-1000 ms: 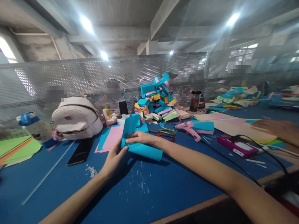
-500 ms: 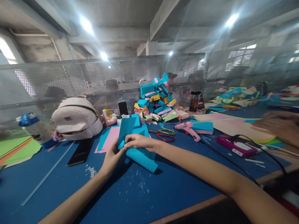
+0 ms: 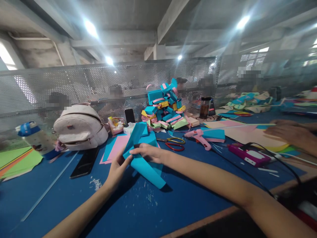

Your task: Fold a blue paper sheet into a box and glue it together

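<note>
1. Perforated grey metal screen [image 3: 86, 76] and bare concrete ceiling [image 3: 119, 16] stand beyond our long blue tabletop [image 3: 106, 215].
2. At far left we have light-green paper sheets [image 3: 23, 160] with orange and yellow edges, then a white bottle with blue lid and base [image 3: 39, 143].
3. Next comes a white fabric backpack [image 3: 80, 127]; a black flat phone [image 3: 84, 163] lies in front of it, near a long pale strip [image 3: 48, 188].
4. Pink and blue paper sheets [image 3: 116, 148] lie just behind our left hand [image 3: 120, 167], which is clamped on the left part of a folded bright-blue paper piece [image 3: 147, 170].
5. That piece is held near the table's middle, one panel rising, one flap slanting down to the right.
6. Our right hand [image 3: 148, 152] grips it too, thumb and fingers pinched on the fold beside our left thumb.
7. Behind, we see a heap of blue, pink and yellow folded-paper pieces [image 3: 165, 109].
8. Rightward lie red-and-yellow-handled scissors [image 3: 174, 145], a pink plastic glue gun [image 3: 199, 138] and a magenta box-shaped device [image 3: 249, 154].
9. At far right, a co-worker's hand [image 3: 284, 134] rests over pale paper sheets [image 3: 247, 135]; we cannot tell its grip.
</note>
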The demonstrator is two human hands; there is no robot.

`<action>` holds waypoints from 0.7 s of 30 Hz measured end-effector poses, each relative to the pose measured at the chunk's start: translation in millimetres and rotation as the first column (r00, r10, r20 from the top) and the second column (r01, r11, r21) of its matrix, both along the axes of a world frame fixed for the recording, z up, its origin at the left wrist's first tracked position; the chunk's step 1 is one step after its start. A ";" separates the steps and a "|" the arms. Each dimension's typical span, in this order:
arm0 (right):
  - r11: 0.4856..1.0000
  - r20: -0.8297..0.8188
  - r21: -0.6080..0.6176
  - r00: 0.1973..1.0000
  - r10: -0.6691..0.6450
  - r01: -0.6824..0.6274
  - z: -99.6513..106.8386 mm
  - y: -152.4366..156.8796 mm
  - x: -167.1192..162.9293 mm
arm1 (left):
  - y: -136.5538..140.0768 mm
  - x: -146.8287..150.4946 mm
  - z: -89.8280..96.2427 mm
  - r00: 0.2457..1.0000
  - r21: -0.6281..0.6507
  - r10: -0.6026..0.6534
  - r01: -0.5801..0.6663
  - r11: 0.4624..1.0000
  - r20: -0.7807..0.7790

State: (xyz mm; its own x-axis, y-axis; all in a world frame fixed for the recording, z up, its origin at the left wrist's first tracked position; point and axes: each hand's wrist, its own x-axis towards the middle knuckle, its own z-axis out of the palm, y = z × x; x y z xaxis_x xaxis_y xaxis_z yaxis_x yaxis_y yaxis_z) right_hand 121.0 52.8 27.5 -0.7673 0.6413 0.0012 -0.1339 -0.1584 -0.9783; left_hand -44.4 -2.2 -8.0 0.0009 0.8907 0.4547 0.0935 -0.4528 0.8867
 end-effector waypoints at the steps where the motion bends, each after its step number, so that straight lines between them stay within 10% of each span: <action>1: 1.000 0.009 -0.003 1.000 0.004 -0.004 -0.7 -1.2 -0.4 | -0.5 0.2 0.8 1.000 0.008 0.006 -0.006 1.000 -0.009; 14: 0.987 0.023 0.159 0.999 -0.031 0.027 -5.0 1.3 0.3 | -1.7 -0.2 2.7 0.993 0.061 0.046 -0.039 0.997 -0.111; 21: 0.866 0.024 0.490 0.991 -0.133 0.105 -7.5 4.2 -2.0 | -3.1 -3.8 1.1 0.982 0.060 0.096 -0.087 0.994 -0.162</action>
